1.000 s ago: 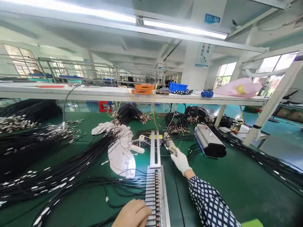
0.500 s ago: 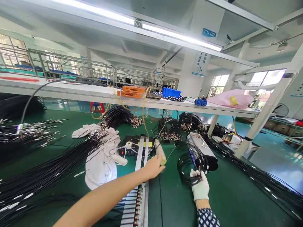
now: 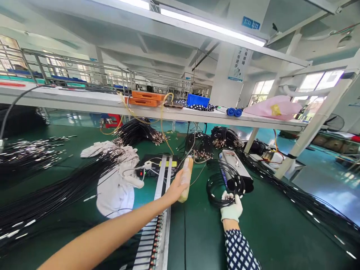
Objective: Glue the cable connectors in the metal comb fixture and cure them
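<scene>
My left hand (image 3: 177, 187), bare, is closed around a cream-yellow cylindrical tool (image 3: 185, 182). The tool leans with its upper end away from me, and a pale cord runs near that end; its exact kind is unclear. My right hand (image 3: 232, 207), in a white glove, grips the near edge of a coil of black cables (image 3: 213, 189). The coil's far side lies against a grey-white box (image 3: 237, 165) with a dark front. Between my arms and the cloth runs a long metal rail fixture (image 3: 165, 225) with a row of cable ends set along it.
A black control unit (image 3: 150, 170) stands behind the rail. Left of it lies a white cloth (image 3: 115, 191) beside long black cable bundles (image 3: 56, 198). More cables (image 3: 298, 202) stretch along the right. A white shelf (image 3: 107, 106) crosses behind, carrying orange cases (image 3: 146, 98) and a blue bin (image 3: 197, 100).
My left hand has wrapped around the cylindrical tool and tilted it more upright. My right hand still holds the cable coil. The whole view has shifted slightly.
</scene>
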`<state>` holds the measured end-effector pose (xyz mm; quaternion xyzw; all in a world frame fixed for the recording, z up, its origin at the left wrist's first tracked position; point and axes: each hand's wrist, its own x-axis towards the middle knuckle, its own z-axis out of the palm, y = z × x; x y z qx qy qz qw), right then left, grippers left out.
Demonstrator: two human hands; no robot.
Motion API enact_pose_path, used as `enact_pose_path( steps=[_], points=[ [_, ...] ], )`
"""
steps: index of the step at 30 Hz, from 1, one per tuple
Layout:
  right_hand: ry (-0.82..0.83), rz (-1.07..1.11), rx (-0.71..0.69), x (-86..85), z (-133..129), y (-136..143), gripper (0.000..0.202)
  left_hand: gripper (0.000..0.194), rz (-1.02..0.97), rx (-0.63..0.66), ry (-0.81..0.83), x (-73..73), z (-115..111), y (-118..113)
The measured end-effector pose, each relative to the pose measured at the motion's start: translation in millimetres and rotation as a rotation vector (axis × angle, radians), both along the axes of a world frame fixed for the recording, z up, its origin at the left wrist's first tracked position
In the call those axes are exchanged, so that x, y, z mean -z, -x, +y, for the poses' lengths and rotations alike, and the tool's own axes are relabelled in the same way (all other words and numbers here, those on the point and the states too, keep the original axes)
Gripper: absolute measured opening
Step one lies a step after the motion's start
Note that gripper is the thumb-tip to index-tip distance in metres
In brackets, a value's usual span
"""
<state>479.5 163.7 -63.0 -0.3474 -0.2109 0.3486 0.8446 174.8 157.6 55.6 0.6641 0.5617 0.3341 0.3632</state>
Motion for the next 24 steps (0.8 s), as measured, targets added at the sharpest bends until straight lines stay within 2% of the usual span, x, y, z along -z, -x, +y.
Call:
enact_pose_path(
  steps=[3,5,7,9,11,14,17,19,21,24],
  points=[
    [0.011,0.097,0.003,0.7,0.4,-1.4,0.03,0.069,-0.278,0.102,-0.086,-5.5,-65.5,54.5],
    [0.026,0.163,0.003,0.0,-0.4,-1.1,0.033,0.066,-0.41,0.195,-0.123,-18.0,-104.8,94.3],
    [0.042,0.214,0.003,-1.5,-1.6,0.4,0.032,0.066,-0.461,0.267,-0.104,-35.1,-133.1,128.2],
    [0.056,0.242,0.007,-3.8,-2.4,3.2,0.029,0.066,-0.536,0.345,0.005,-51.3,-147.6,150.5],
    [0.064,0.251,0.021,-6.6,-2.9,7.1,0.027,0.067,-0.648,0.403,0.153,-61.7,-149.8,159.7],
    [0.063,0.233,0.054,-11.6,-4.3,13.5,0.028,0.069,-0.807,0.397,0.325,-64.5,-138.5,156.4],
    [0.062,0.193,0.062,-16.9,-8.8,18.6,0.03,0.07,-0.917,0.356,0.49,-57.9,-121.3,146.9],
    [0.058,0.157,0.047,-20.7,-13.4,21.2,0.03,0.071,-0.974,0.377,0.619,-50.8,-111.2,142.1],
    [0.042,0.103,0.021,-25.4,-19.1,23.4,0.031,0.07,-1.012,0.444,0.724,-42.4,-104.3,139.4],
    [-0.01,-0.017,-0.038,-35.5,-29.5,26.4,0.035,0.071,-1.02,0.641,0.801,-30.1,-101.5,139.7]
  ],
)
